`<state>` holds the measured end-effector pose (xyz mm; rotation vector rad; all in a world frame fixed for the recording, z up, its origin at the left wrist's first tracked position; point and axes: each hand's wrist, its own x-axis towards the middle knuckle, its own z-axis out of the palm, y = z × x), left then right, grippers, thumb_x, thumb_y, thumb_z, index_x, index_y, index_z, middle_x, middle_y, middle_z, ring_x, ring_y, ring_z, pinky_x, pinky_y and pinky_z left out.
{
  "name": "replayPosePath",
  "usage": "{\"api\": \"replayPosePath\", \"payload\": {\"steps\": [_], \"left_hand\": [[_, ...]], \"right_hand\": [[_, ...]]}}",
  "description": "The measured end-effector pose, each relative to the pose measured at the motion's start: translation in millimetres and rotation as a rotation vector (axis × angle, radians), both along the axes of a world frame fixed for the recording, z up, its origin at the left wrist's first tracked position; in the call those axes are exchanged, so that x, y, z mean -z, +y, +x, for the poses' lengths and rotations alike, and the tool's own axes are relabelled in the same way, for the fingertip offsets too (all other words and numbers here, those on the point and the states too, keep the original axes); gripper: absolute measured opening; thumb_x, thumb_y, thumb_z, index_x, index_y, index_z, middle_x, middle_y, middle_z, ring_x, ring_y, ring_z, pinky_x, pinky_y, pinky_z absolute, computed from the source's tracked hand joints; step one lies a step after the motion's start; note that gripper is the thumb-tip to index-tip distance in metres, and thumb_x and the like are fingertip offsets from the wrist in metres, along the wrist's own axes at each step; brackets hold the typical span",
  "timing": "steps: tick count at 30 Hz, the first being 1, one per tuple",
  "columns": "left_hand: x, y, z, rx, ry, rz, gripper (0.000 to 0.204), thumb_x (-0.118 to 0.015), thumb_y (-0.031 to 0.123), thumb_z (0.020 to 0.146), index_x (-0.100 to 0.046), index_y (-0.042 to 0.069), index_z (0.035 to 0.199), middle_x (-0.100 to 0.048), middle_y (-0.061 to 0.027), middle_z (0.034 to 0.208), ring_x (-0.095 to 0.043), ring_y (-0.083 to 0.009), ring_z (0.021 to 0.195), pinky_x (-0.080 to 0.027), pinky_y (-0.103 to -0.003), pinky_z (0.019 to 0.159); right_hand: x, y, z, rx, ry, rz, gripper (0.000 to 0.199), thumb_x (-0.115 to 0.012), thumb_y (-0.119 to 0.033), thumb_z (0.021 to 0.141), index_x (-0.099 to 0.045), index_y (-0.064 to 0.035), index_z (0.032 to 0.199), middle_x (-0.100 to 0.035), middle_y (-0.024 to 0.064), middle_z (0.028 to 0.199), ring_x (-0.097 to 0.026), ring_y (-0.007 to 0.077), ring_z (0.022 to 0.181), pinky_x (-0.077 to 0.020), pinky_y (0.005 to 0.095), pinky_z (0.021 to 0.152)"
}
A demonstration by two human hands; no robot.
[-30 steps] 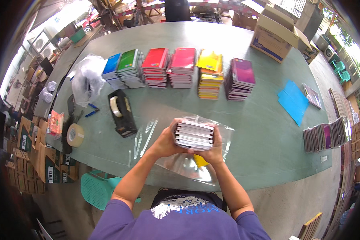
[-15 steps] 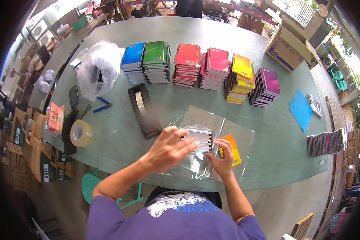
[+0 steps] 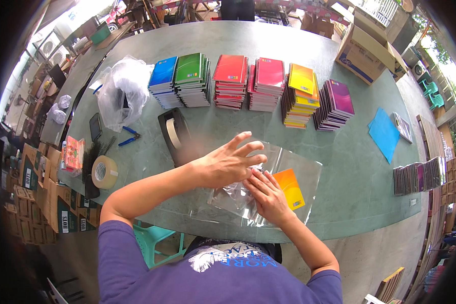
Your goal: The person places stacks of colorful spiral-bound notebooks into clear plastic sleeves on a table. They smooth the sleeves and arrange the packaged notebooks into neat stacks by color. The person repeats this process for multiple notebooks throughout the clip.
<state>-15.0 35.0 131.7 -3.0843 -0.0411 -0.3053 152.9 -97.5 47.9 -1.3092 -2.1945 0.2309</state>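
A clear plastic sheet or bag [image 3: 309,177] lies near the table's front edge, with an orange-yellow notebook [image 3: 290,190] on or under it. Over the plastic, my left hand [image 3: 233,161] is raised with its fingers spread and bent. My right hand [image 3: 269,196] presses its stretched fingers on the crumpled plastic, left of that notebook. The two hands nearly meet, and they hide the notebook stack seen there earlier. Beyond my left forearm stands a black tape dispenser [image 3: 181,142], its front end blurred.
Stacks of spiral notebooks line the far side: blue [image 3: 163,71], green [image 3: 189,68], red [image 3: 230,68], yellow [image 3: 301,78], purple [image 3: 342,97]. At left are a plastic bag [image 3: 126,86], pliers [image 3: 130,137] and a tape roll [image 3: 105,172]. A cardboard box [image 3: 359,55] stands far right.
My left hand has moved right and slightly up, fingers spreading. My right hand has shifted left from the stack's side and now lies flat on the plastic. The notebook stack is now hidden.
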Motion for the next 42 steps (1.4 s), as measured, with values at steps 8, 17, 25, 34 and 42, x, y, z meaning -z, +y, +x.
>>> {"api": "replayPosePath", "payload": {"steps": [8, 17, 25, 34, 42], "left_hand": [[-6.0, -5.4, 13.4, -0.085, 0.182, -0.004, 0.006, -0.066, 0.019, 0.068, -0.069, 0.015, 0.07, -0.052, -0.0051, 0.118, -0.034, -0.0257, 0.125, -0.023, -0.05, 0.106], [14.5, 3.1, -19.9, -0.527, -0.269, -0.897, 0.02, -0.078, 0.008, 0.066, -0.068, 0.001, 0.081, -0.068, -0.0101, 0.083, -0.064, -0.018, 0.072, -0.051, -0.029, 0.065], [28.3, 5.4, -8.0, -0.555, -0.119, -0.979, 0.009, -0.068, 0.002, 0.071, -0.065, -0.001, 0.08, -0.066, -0.009, 0.073, -0.061, -0.0112, 0.07, -0.049, -0.026, 0.066], [4.6, -55.5, -71.3, -0.482, -0.328, -0.464, 0.027, -0.075, 0.015, 0.069, -0.065, 0.011, 0.093, -0.06, -0.0093, 0.105, -0.054, -0.0279, 0.101, -0.042, -0.043, 0.089], [66.2, -50.4, -23.5, -0.56, -0.666, -0.738, 0.032, -0.08, 0.02, 0.063, -0.063, 0.011, 0.089, -0.053, -0.0121, 0.116, -0.049, -0.0301, 0.109, -0.04, -0.041, 0.092]], "right_hand": [[3.6, -2.2, -7.9, 0.02, 0.01, 0.074, 0.044, -0.062, -0.005, 0.071, -0.059, -0.0105, 0.114, -0.05, 0.0134, 0.129, -0.042, 0.031, 0.127, -0.0287, 0.0477, 0.108], [-9.6, -4.7, -14.2, 0.116, -0.054, 0.217, 0.031, -0.067, -0.016, 0.074, -0.063, -0.0179, 0.104, -0.052, 0.0007, 0.102, -0.044, 0.022, 0.102, -0.0333, 0.0399, 0.088], [-14.0, 0.0, -10.1, 0.033, -0.06, 0.219, 0.028, -0.069, -0.015, 0.072, -0.066, -0.0155, 0.099, -0.053, -0.0006, 0.096, -0.048, 0.0202, 0.097, -0.0345, 0.0395, 0.085], [-22.3, 19.9, -0.2, -0.043, 0.161, -0.078, 0.013, -0.063, -0.022, 0.08, -0.068, -0.012, 0.087, -0.057, 0.0018, 0.085, -0.051, 0.0226, 0.092, -0.0367, 0.0358, 0.082], [-32.2, 18.4, 9.4, -0.057, 0.216, -0.185, 0.033, -0.069, -0.031, 0.076, -0.065, -0.0062, 0.098, -0.054, 0.0121, 0.099, -0.048, 0.0291, 0.099, -0.0368, 0.0401, 0.089]]}}
